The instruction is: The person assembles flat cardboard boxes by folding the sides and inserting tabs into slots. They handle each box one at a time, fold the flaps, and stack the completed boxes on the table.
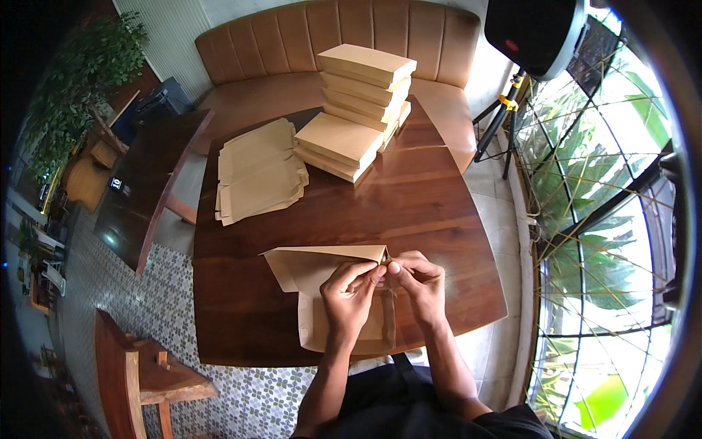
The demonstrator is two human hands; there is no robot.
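Observation:
A partly folded brown cardboard box (311, 322) lies at the near edge of the wooden table, its lid panel tilted up on the far side. My left hand (351, 293) pinches the lid's right corner from the left. From the right, my right hand (418, 282) pinches the same corner, thumb and fingers pressed on a small flap. The two hands nearly touch there. My fingers hide part of the flap and of the box's inside. One loose side flap sticks out at the lid's left end.
Flat, unfolded cardboard blanks (259, 172) lie at the table's far left. Several folded boxes (365, 80) are stacked at the back right, with a lower pile (340, 139) in front. Beyond the dark wooden table (439, 219) curves a brown padded bench (270, 44). A speaker on a tripod (537, 36) stands by the window.

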